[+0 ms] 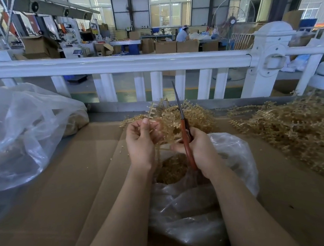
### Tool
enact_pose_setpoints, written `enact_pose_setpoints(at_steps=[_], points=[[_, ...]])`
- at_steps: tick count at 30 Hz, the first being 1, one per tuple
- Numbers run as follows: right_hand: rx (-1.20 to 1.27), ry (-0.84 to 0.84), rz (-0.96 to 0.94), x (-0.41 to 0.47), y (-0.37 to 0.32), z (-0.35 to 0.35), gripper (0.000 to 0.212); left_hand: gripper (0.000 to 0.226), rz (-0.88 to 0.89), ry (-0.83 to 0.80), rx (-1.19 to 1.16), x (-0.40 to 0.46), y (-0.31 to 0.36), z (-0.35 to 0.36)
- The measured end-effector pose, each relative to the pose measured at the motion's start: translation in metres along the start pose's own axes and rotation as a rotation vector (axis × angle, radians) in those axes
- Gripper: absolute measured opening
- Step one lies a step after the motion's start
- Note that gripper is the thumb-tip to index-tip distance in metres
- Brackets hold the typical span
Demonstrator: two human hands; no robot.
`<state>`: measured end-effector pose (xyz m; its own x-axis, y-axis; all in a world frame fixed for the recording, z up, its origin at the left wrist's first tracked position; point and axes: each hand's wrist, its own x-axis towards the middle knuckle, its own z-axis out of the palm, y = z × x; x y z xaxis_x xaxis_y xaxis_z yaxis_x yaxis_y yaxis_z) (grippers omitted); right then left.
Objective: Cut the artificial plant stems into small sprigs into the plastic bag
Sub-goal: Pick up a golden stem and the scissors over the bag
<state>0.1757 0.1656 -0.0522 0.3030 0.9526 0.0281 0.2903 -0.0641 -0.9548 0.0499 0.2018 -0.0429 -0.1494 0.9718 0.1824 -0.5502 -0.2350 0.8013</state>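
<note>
My left hand (141, 139) pinches a golden artificial plant stem (176, 117) between thumb and fingers, above the mouth of a clear plastic bag (205, 197). My right hand (198, 151) grips red-handled scissors (185, 134), whose blades point up and away and look closed. Its fingertips also touch a thin stem between the hands. The bag lies under my forearms and holds a heap of cut sprigs (172, 168).
A pile of uncut golden stems (293, 124) lies at the right on the cardboard-covered table (75, 188). A large crumpled plastic bag (22, 133) sits at the left. A white railing (133, 64) runs along the table's far edge, with a workshop beyond.
</note>
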Motion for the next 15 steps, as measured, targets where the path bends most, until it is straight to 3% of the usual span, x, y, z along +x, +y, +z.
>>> enact_pose_setpoints(at_steps=[5,9,12,15], points=[[0.208,-0.058,0.046,0.001,0.0,-0.008,0.021,0.015,-0.122,0.146,-0.217,0.009,0.001,-0.007],[0.657,-0.076,-0.021,0.001,0.006,-0.018,0.027,0.028,-0.205,0.333,-0.483,0.019,0.005,-0.021],[0.797,-0.029,-0.113,0.0,0.009,-0.024,0.029,0.026,-0.229,0.21,-0.5,0.021,0.009,-0.023],[0.803,-0.029,-0.131,0.0,0.008,-0.023,0.026,0.053,-0.216,-0.138,-0.279,0.019,0.009,-0.02]])
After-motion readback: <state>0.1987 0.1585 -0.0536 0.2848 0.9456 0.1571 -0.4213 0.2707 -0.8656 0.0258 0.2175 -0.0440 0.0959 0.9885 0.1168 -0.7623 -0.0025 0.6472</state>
